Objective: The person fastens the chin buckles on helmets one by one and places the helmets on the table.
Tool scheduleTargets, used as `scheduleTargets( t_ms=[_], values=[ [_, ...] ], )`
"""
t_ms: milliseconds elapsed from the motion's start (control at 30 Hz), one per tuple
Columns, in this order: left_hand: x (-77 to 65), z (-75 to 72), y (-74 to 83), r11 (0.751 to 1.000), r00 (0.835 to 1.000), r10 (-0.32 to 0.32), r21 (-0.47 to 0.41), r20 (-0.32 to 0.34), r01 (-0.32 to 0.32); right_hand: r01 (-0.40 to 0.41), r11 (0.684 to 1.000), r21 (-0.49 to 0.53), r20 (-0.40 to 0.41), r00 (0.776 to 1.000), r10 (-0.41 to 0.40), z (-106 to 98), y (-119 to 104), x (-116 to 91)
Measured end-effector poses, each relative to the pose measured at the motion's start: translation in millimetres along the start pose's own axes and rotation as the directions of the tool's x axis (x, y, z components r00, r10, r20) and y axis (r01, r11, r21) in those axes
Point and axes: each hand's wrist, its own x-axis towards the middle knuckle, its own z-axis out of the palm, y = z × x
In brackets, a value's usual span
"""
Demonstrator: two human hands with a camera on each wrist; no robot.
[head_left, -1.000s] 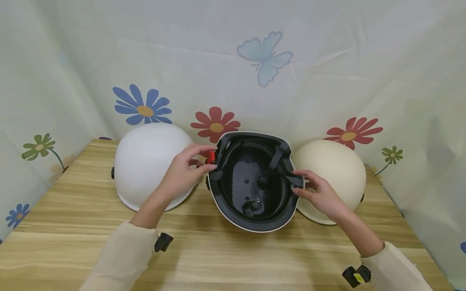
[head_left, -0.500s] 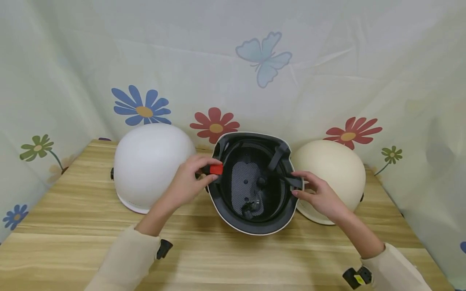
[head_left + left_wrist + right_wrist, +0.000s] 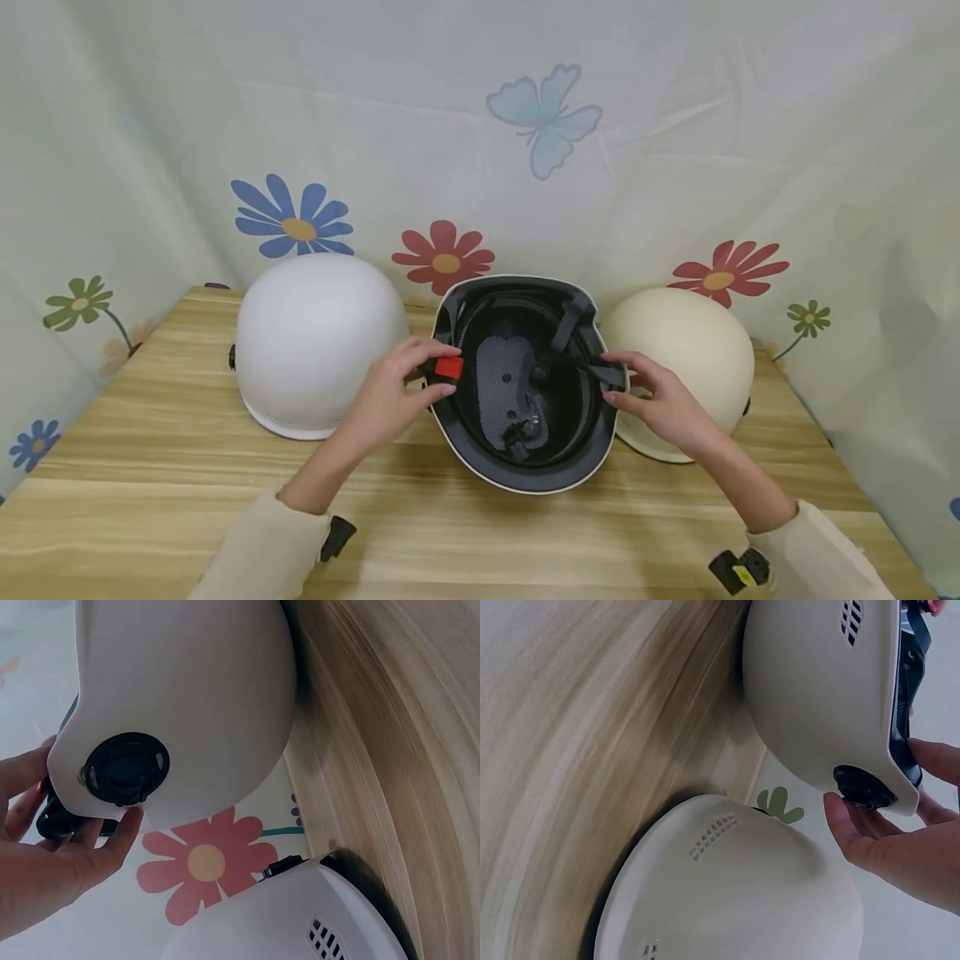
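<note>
An upturned cream helmet (image 3: 540,481) with a black padded lining is held between my two hands, its opening facing me. My left hand (image 3: 390,392) pinches a red chin-strap buckle (image 3: 449,367) at the helmet's left rim. In the left wrist view its fingers lie close to a round black disc (image 3: 127,769) on the shell. My right hand (image 3: 667,404) grips the right rim, where a dark strap (image 3: 609,375) runs between thumb and fingers. Another black disc (image 3: 862,786) shows beside its fingertips in the right wrist view. More straps cross inside the helmet.
A white helmet (image 3: 318,342) sits dome-up on the left of the wooden table (image 3: 480,550). A cream helmet (image 3: 693,358) rests dome-up at right, partly behind my right hand. A flower-printed curtain (image 3: 375,108) hangs behind the table.
My left hand has brought the red buckle from outside the left rim to the right and lower, over the rim's edge. The helmet has tipped slightly toward me; my right hand keeps its grip.
</note>
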Motion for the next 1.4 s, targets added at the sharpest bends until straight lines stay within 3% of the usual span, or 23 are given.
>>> scheduleTargets(
  t_ms=[233, 400, 567, 700, 967, 1233, 1400],
  values=[
    [-0.7, 2.9, -0.4, 0.999, 0.999, -0.028, -0.035, -0.015, 0.027, 0.023, 0.998, -0.061, -0.048, 0.998, -0.026, -6.8, -7.3, -1.3],
    [-0.6, 2.5, -1.8, 0.998, 0.999, -0.035, -0.052, -0.023, 0.033, 0.114, 0.993, 0.012, -0.093, 0.989, -0.112, -12.0, -22.1, -0.9],
    [-0.5, 2.1, -2.8, 0.997, 0.999, -0.035, -0.075, -0.026, 0.033, 0.193, 0.961, 0.195, -0.01, 0.981, -0.195, 4.0, -30.4, 5.0],
    [-0.1, 2.6, -3.8, 0.996, 0.999, -0.033, -0.087, -0.032, 0.031, 0.191, 0.949, 0.253, 0.087, 0.972, -0.218, 24.8, -31.2, 8.8],
    [-2.2, 2.7, -4.8, 0.992, 0.997, -0.065, -0.115, -0.037, 0.06, 0.204, 0.945, 0.256, 0.168, 0.953, -0.251, 47.8, -20.6, 11.0],
    [-5.7, 5.1, -4.6, 0.995, 0.998, -0.049, -0.092, -0.038, 0.045, 0.207, 0.95, 0.233, 0.272, 0.924, -0.268, 63.7, -10.6, 13.7],
    [-7.1, 6.2, -1.8, 0.994, 0.999, -0.033, -0.101, -0.037, 0.029, 0.175, 0.954, 0.242, 0.309, 0.918, -0.247, 69.9, -3.7, 16.8]
  ],
)
